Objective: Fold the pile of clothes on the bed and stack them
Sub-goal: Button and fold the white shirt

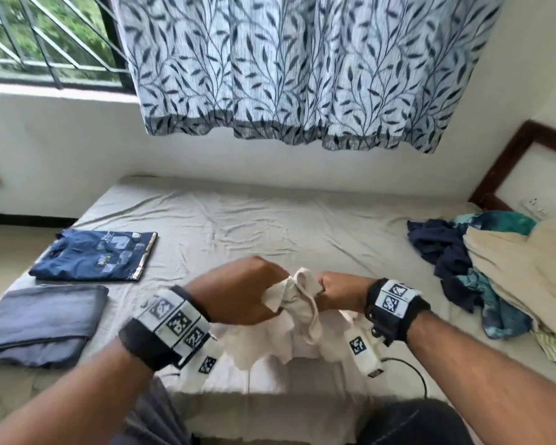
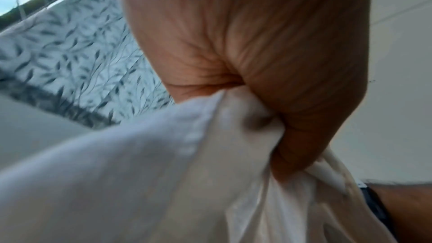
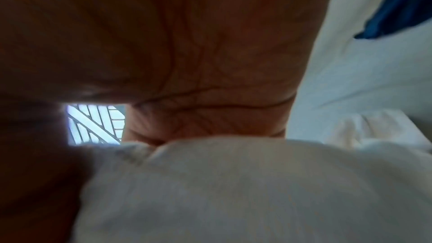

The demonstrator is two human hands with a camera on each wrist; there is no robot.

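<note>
Both hands hold a crumpled white garment (image 1: 302, 316) above the near edge of the bed (image 1: 270, 226). My left hand (image 1: 247, 290) grips one bunched part of it, fingers curled round the cloth (image 2: 163, 173). My right hand (image 1: 341, 292) grips another part close beside, and the white fabric (image 3: 233, 191) fills the lower half of the right wrist view. The rest of the garment hangs down between my wrists. A folded navy printed shirt (image 1: 97, 255) and a folded grey-blue garment (image 1: 42, 322) lie on the bed's left side. An unfolded pile of clothes (image 1: 507, 271) sits at the right.
A leaf-patterned curtain (image 1: 302, 75) hangs over the far side of the bed, beside a barred window (image 1: 45, 36). A dark wooden headboard frame (image 1: 520, 155) stands at the right. A black cable (image 1: 414, 367) runs off my right wrist device.
</note>
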